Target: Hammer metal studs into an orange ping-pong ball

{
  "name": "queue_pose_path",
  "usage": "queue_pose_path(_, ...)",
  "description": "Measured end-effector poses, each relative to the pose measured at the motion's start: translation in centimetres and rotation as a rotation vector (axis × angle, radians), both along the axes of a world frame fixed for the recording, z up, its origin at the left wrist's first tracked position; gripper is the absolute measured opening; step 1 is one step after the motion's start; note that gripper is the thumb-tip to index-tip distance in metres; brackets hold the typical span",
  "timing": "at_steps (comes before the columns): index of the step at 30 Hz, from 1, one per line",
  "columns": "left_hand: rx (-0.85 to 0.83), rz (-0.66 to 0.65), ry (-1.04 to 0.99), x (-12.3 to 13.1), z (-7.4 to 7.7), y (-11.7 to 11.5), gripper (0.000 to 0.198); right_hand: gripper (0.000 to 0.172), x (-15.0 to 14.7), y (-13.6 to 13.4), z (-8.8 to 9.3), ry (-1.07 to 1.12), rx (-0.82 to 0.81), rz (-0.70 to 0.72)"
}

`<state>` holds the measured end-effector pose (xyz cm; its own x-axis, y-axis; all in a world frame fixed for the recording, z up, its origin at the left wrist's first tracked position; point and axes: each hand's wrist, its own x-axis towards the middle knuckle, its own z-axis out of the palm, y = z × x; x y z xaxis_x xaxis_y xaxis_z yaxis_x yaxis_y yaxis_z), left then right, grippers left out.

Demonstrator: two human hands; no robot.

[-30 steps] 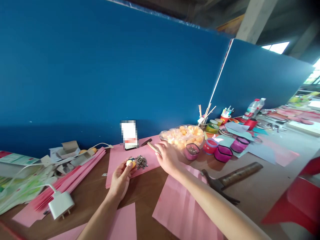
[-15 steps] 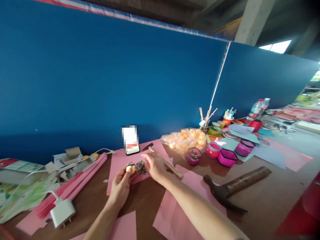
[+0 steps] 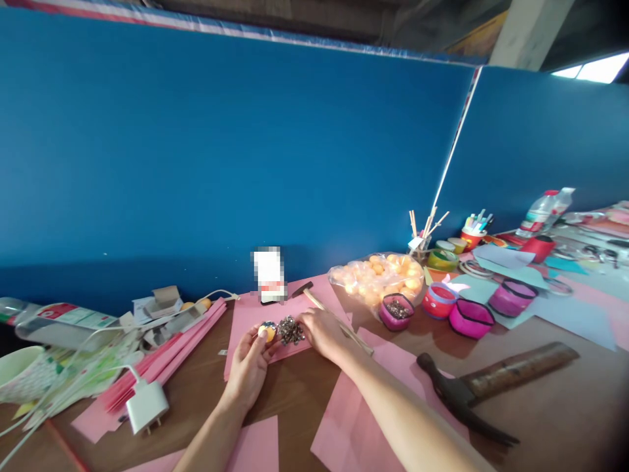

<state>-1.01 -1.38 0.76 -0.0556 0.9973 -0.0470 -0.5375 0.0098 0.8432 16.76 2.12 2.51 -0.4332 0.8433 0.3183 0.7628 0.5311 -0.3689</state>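
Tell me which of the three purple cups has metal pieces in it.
The leftmost cup, nearest the right hand and beside the bag of balls. Metal pieces show inside it; none show in the middle cup or the rightmost cup.

Two hands are over the worktop [image 3: 295,393]: one left hand [image 3: 250,367], one right hand [image 3: 324,331]. Two hammers: a small hammer [image 3: 352,335] toward the back edge, a big hammer [image 3: 521,372] nearer the front edge. Four pots: three purple pots [image 3: 472,321], one red pot [image 3: 439,303]. Near the back edge: one phone [image 3: 270,282], one stick jar [image 3: 420,246], one pen cup [image 3: 472,240]. Three bottles [image 3: 536,216]: two upright along that edge's right part, one lying toward its left end. One charger [image 3: 147,405]. Loose metal bits [image 3: 291,330] make one heap. Yellow balls [image 3: 268,334]: one in the left hand, two left of the phone, and one bag [image 3: 378,278] of more, hard to count through the plastic.
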Motion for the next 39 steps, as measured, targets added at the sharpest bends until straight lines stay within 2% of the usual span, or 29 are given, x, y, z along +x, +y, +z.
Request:
queue_pose_path(3,-0.018,0.003,-0.013,-0.1,-0.2,0.0,0.029,0.015,-0.3,0.0,-0.2,-0.005,0.046,0.012)
queue_pose_path(9,-0.026,0.004,-0.007,-0.2,-0.3,0.1,0.028,0.014,-0.6,0.1,-0.1,0.118,0.019,-0.057)
queue_pose_path(16,-0.022,0.015,-0.052,-0.2,-0.1,0.2,0.021,0.027,1.2,0.8,0.3,0.220,-0.369,0.108)
queue_pose_path(19,-0.033,0.015,-0.048,-0.1,0.0,0.1,0.022,0.025,1.5,1.2,0.0,0.209,-0.458,0.145)
queue_pose_path(22,-0.036,0.012,-0.056,-0.1,0.0,0.1,0.022,0.016,1.4,1.0,-0.1,0.198,-0.438,0.124)
queue_pose_path(30,-0.035,0.014,-0.063,-0.3,-0.1,0.1,0.023,0.007,-1.0,-0.1,0.1,0.212,-0.142,-0.081)
queue_pose_path(32,-0.031,0.018,-0.068,-0.3,-0.2,0.1,0.024,0.007,-1.1,-0.2,0.3,0.252,-0.138,-0.055)
queue_pose_path(36,-0.023,0.037,-0.095,-0.3,-0.3,0.2,0.022,0.009,-0.4,-0.2,0.6,0.246,-0.243,0.072)
queue_pose_path(39,-0.035,0.049,-0.118,-0.3,-0.3,0.3,0.020,0.012,-0.4,0.0,0.0,0.217,-0.238,0.057)
